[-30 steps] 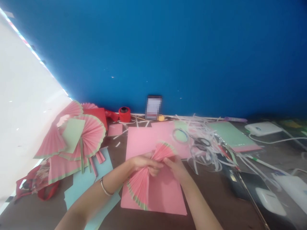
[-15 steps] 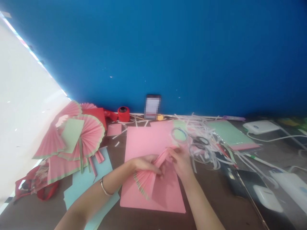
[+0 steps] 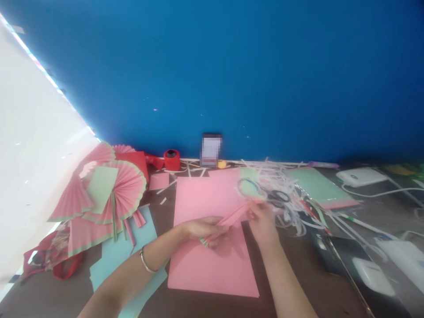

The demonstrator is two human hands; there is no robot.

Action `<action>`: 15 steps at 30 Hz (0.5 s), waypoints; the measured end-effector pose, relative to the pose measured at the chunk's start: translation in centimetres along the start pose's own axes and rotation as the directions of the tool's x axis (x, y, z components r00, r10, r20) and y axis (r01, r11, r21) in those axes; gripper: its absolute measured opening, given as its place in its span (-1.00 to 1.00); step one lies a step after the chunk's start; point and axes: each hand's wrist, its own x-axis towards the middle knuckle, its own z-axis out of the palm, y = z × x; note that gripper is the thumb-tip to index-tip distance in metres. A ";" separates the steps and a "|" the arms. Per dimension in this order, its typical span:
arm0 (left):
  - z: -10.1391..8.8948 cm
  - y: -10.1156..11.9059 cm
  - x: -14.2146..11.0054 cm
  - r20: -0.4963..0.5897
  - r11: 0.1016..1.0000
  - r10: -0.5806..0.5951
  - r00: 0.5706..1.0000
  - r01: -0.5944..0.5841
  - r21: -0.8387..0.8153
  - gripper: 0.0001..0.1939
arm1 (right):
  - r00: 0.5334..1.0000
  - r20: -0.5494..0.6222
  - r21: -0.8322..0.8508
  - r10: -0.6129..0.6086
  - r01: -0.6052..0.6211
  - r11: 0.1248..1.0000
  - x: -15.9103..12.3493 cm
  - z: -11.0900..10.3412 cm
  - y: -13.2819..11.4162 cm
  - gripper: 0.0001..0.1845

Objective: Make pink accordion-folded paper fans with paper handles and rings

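Observation:
A pleated pink paper strip (image 3: 233, 215) with a green edge is folded shut into a narrow bar and held above a flat pink sheet (image 3: 212, 260). My left hand (image 3: 202, 230) pinches its near end, where the green edge shows. My right hand (image 3: 261, 217) grips its far end, close to a tape ring (image 3: 248, 187) and the white paper scraps. I wear a bracelet on my left wrist.
Finished pink paper fans (image 3: 109, 190) lie in a pile at the left over light blue sheets (image 3: 112, 260). A red ribbon roll (image 3: 171, 159) and a phone (image 3: 211, 150) stand by the blue wall. White paper strips (image 3: 285, 194), scissors, green paper and white devices (image 3: 359, 176) fill the right.
The pleated paper was spread like a fan a second ago; now it is pressed closed into a thin bar. My right hand has moved right and away, drawing the far end out.

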 end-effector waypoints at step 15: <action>1.2 -0.3 0.3 -0.209 0.829 0.398 0.893 -0.252 0.499 -0.55 | 0.989 0.146 -0.228 -0.021 0.055 0.972 -0.3 -0.1 -0.2 -0.65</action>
